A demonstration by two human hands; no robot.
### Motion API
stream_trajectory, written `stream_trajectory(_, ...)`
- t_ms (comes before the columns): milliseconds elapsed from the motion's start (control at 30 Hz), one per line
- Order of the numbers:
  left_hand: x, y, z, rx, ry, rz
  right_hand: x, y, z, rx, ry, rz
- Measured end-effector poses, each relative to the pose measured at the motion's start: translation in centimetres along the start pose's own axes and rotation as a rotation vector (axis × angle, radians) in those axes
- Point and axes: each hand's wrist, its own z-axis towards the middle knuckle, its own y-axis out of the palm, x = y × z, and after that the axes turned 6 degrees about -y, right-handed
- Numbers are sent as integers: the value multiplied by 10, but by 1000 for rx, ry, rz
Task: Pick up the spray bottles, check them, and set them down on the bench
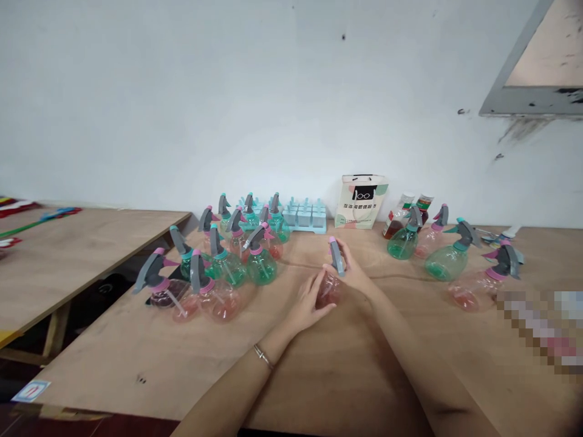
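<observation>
While the left hand [312, 303] is cupping the round body of a pink spray bottle [328, 291], the right hand [354, 270] is curling around its grey trigger head [336, 256], so both hands' grip is closing on this one thing. How hard the fingers are pressing, I cannot tell. The bottle is occupying the middle of the counter [191, 376], about midway between its left and right edges and in from its front edge; the hands are hiding whether its base is touching the wood.

Being thin, clear plastic by its look, it is probably weighing little, giving slightly under a squeeze and hardly risking a break. Its smooth, rounded sides are likely offering poor hold if wet, and the head is probably making it top-heavy. The widest part of the body is looking best for one palm, with the other hand holding the stiffer collar and leaving the trigger free.

Farther out, a cluster of spray bottles [262, 267] is standing toward the counter's left edge, and four more bottles [446, 262] are standing toward the right. Along the back edge, a pale blue mould [312, 220] and a paper bag [346, 215] are resting near the wall.
</observation>
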Motion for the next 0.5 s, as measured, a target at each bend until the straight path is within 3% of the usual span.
stream_trajectory(133, 4, 3, -1, -2, -6, 69, 4, 1, 2, -10, 12, 51)
stream_trajectory(233, 0, -2, -1, 49, 61, 122, 1, 3, 9, 65, 47, 92)
stream_trajectory(300, -6, -15, -1, 241, 135, 138, -3, 2, 15, 122, 104, 134)
stream_trajectory(433, -22, -54, 4, 888, 90, 130, -7, -7, 23, 163, 190, 262)
stream_trajectory(500, -29, -72, 9, 1037, 25, 122, -7, -10, 24, 151, 225, 302)
